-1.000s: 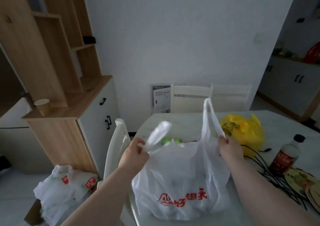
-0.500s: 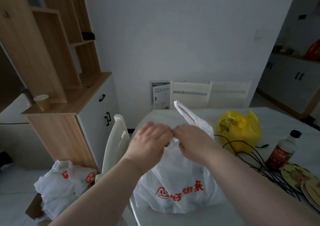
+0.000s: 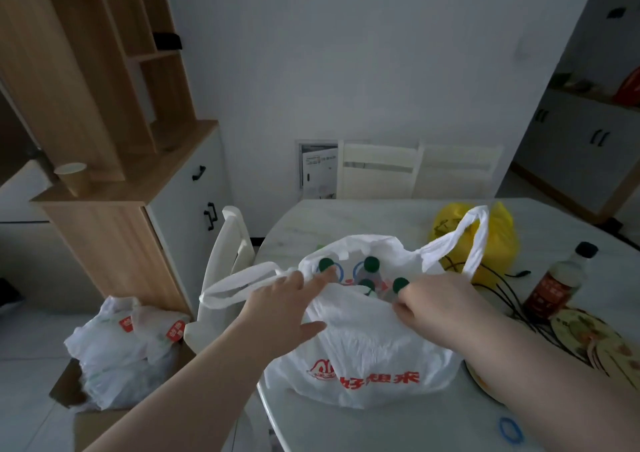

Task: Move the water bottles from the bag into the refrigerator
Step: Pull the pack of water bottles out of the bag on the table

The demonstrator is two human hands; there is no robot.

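Note:
A white plastic bag point(image 3: 367, 344) with red print stands on the near left part of the pale table point(image 3: 374, 216). Its mouth is spread wide. Inside stand several water bottles point(image 3: 371, 264) with green caps. My left hand point(image 3: 284, 308) rests on the bag's near left rim, fingers spread, fingertips by one green cap. My right hand point(image 3: 433, 308) grips the near right rim, thumb beside another cap. Both loop handles hang loose. No refrigerator is in view.
A yellow bag point(image 3: 498, 240), a dark sauce bottle point(image 3: 557, 282), black cables and patterned plates point(image 3: 599, 344) lie at the table's right. A white chair point(image 3: 225, 271) stands left of the table, white bags point(image 3: 128, 344) on a box beyond it. A wooden cabinet with a paper cup point(image 3: 74, 178) stands left.
My hands, which met at the bag's top half a second ago, have drawn apart and pulled the mouth open. The green caps now show.

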